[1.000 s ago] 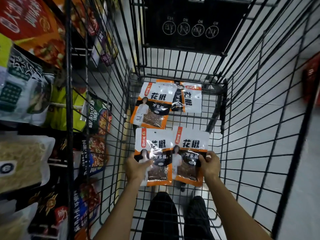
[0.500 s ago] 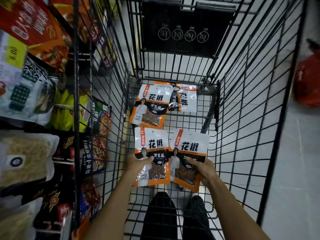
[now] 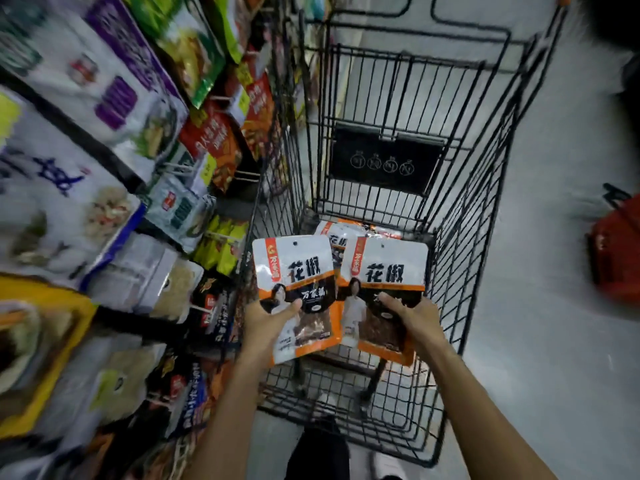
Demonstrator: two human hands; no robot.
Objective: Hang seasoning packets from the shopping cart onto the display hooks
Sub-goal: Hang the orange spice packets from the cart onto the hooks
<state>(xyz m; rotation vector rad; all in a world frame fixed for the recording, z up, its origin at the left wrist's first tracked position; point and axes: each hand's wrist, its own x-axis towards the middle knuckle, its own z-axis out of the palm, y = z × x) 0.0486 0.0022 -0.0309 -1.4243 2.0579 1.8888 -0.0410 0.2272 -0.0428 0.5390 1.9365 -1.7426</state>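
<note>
I hold two white-and-orange seasoning packets above the black wire shopping cart (image 3: 460,216). My left hand (image 3: 268,323) grips the lower part of the left packet (image 3: 294,268), thumb across its front. My right hand (image 3: 414,315) grips the right packet (image 3: 388,268) the same way. Both packets stand upright with their hang holes at the top. More packets of the same kind (image 3: 341,233) lie on the cart floor, mostly hidden behind the held ones. Display hooks (image 3: 221,237) with hanging goods line the rack on the left.
The rack (image 3: 104,209) on the left is crowded with hanging bags and packets, blurred by motion. A red basket (image 3: 614,251) sits on the pale floor at the right. The cart's black seat flap (image 3: 384,164) stands at its far end. My dark trouser leg (image 3: 317,452) shows at the bottom.
Both hands have lifted their packets up out of the cart bottom. The view has swung up and left, bringing more of the rack into sight.
</note>
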